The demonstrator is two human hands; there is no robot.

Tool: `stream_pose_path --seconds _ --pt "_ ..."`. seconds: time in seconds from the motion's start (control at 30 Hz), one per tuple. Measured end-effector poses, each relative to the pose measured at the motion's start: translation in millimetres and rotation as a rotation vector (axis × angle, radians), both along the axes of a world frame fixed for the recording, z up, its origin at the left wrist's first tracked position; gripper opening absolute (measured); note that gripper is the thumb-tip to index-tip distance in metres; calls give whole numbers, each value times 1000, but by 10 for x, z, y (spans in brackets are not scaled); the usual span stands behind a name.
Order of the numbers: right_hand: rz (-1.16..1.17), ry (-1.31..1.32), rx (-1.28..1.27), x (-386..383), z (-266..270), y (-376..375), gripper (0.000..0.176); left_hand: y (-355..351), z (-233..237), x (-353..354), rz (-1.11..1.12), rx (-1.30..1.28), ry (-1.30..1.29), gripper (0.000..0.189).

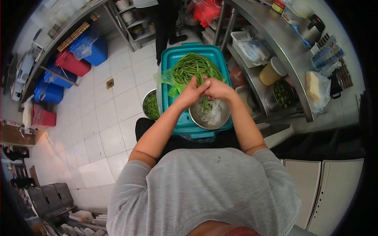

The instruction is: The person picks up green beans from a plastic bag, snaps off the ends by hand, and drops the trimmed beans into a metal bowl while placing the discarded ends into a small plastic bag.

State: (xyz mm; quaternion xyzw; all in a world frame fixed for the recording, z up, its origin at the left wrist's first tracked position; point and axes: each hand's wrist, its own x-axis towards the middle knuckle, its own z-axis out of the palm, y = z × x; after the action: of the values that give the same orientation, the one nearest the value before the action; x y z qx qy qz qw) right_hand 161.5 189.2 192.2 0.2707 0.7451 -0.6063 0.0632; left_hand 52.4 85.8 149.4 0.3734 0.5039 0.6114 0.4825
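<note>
My left hand (190,94) and my right hand (218,88) meet, fingers closed around a small bunch of green beans (205,103). Its stalks stick out above and below the fingers. Beneath them sits a metal bowl (220,122) with a crumpled clear plastic bag (212,114) inside. Just beyond my hands, a heap of long green beans (193,63) lies on a teal plastic lid (169,122), partly on a yellow-green bag (173,80). Left of the lid, a second metal bowl (144,103) holds cut green pieces (152,107).
At the right stands a steel shelf (275,43) with a lidded tub (272,71), a white basket (241,37) and a pot of green fruit (284,94). Blue bins (94,51) and a red bin (73,63) line the left. Another person's dark-trousered leg (162,31) is ahead.
</note>
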Motion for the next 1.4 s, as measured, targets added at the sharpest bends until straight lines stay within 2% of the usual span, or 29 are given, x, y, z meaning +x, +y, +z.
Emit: stream_pose_path --seconds 0.03,0.13,0.17,0.23,0.3,0.43,0.5,0.6,0.63,0.7,0.8,0.83,0.97,1.07,1.1,1.2,1.33,1.4 --pt "34 76 -103 18 -109 65 41 -8 -15 5 -7 -19 -69 35" --pt "23 228 -492 79 -227 50 34 -7 -76 12 107 19 -193 25" --pt "-28 263 -490 103 -277 54 31 -7 -102 13 168 46 -220 23" --pt "-130 331 -484 135 -328 66 25 -26 -87 -58 137 74 -351 22" --pt "-161 288 -441 131 -318 63 21 -33 -88 -55 146 113 -425 21" --pt "-235 252 -370 91 -170 -35 12 -82 -71 7 198 35 -360 21" --pt "-240 204 -252 11 -218 -43 15 -82 -39 47 229 -29 -329 20" --pt "-204 220 -82 -113 -350 -25 16 34 -393 28 304 97 -163 18" --pt "-185 239 -29 -129 -379 -27 16 48 -456 9 332 107 -246 18" --pt "-217 299 -92 -99 -352 -13 16 52 -466 -30 385 131 -411 18" --pt "-280 337 -112 -20 -201 43 18 -58 -285 -93 474 65 -521 19" --pt "-305 344 -105 15 -125 68 19 -68 -315 -147 503 62 -494 21" --pt "-109 327 -384 175 213 24 19 -107 -234 -135 418 132 -512 20" --pt "-127 328 -555 65 81 -33 19 -12 -243 15 367 115 -380 16" --pt "-202 350 -502 36 11 -47 19 -7 -189 107 306 98 -398 15" --pt "-277 404 -404 36 -49 -45 20 -100 20 179 354 -120 -350 16" --pt "-387 450 -181 66 -188 29 21 -165 94 176 286 -192 -318 21" --pt "-461 530 -100 91 -238 25 21 -154 162 150 326 -120 -393 23"
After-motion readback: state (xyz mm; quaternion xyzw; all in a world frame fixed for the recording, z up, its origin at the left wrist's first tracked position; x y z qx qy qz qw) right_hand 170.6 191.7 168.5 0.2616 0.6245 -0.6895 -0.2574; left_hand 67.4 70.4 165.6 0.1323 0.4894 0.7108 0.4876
